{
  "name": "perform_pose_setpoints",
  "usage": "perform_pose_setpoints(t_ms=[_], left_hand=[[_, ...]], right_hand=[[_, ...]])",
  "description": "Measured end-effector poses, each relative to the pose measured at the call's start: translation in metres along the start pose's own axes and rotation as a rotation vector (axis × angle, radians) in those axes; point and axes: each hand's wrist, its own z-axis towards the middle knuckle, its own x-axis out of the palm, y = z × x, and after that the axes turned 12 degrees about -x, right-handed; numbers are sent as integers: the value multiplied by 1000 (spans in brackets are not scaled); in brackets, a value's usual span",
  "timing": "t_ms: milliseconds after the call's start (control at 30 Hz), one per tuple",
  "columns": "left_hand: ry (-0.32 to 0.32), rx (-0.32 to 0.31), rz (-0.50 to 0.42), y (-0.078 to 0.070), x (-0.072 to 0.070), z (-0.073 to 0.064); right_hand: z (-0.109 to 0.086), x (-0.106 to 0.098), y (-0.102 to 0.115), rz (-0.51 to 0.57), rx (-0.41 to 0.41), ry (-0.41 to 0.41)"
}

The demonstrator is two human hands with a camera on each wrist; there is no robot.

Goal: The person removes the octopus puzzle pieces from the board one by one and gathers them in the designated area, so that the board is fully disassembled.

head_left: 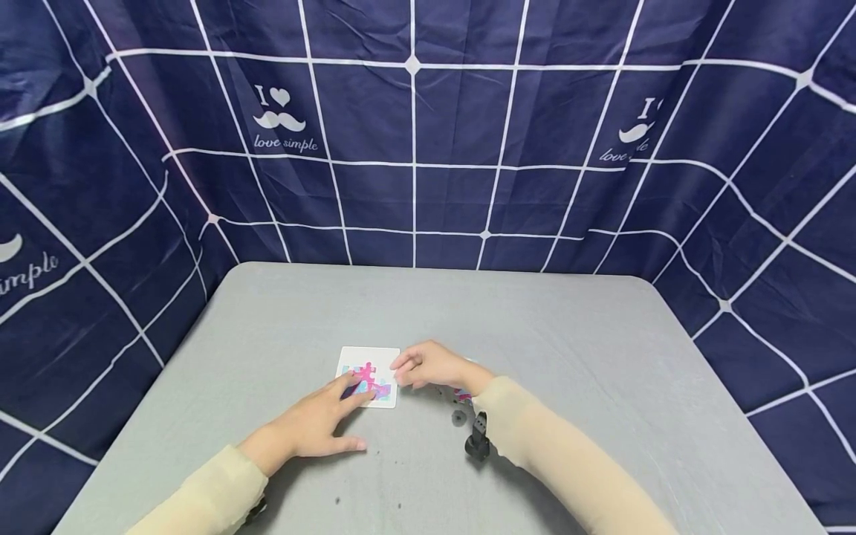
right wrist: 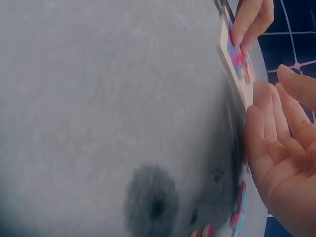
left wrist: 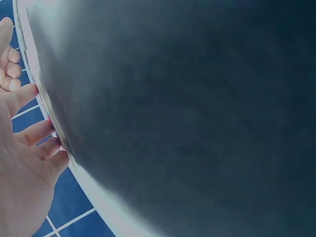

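A white puzzle board (head_left: 383,357) lies on the table with pink, purple and blue jigsaw pieces (head_left: 365,373) covering part of it. My left hand (head_left: 310,422) comes in from the left and rests its spread fingertips on those pieces, thumb out on the table. At the board's right edge is my right hand (head_left: 436,365), its fingers loosely bent; in the right wrist view its fingertips meet the board's edge (right wrist: 245,96), and no piece shows between them. Loose colourful pieces (right wrist: 240,207) lie below the right palm, mostly covered by the wrist in the head view.
The grey table (head_left: 535,327) has dark marks (head_left: 458,417) on its cover near the right wrist. A black wrist device (head_left: 478,440) hangs under the right sleeve. Navy cloth (head_left: 455,193) with white lines encloses the table's back and sides.
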Motion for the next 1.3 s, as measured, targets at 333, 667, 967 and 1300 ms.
perform_pose_setpoints(t_ms=[333, 667, 967, 1300], left_hand=[[2, 27, 12, 8, 1, -5], [21, 36, 7, 12, 0, -7], [7, 66, 20, 13, 1, -8], [30, 54, 37, 13, 2, -8]], right_hand=[[12, 12, 7, -68, -69, -27], [23, 21, 6, -172, -89, -59], [28, 25, 7, -257, -80, -57], [30, 27, 9, -281, -73, -40]])
